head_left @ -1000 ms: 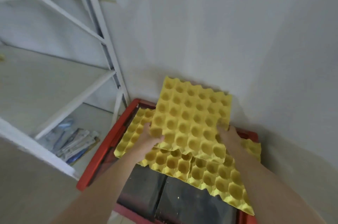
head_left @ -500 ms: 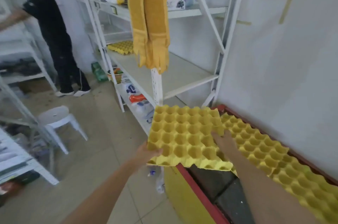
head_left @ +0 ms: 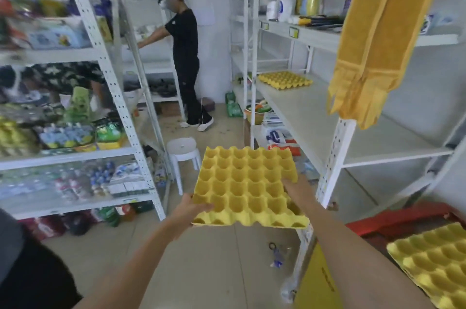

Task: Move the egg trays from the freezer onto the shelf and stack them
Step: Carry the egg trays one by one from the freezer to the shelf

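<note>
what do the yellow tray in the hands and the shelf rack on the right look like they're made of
Held egg tray: looks like moulded paper pulp, dyed yellow, matte; soft-edged cups and no shine suggest it, though thin foam is not ruled out.

Shelf rack: looks like white painted metal; the upright has rows of punched holes and thin angled profiles. The shelf boards are flat, white and matte; their material is unclear.

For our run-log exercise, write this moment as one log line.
phase: carrying | held: yellow egg tray, level, empty | left hand: near-left edge | right hand: right edge | target: shelf with egg trays | freezer: tray left
</note>
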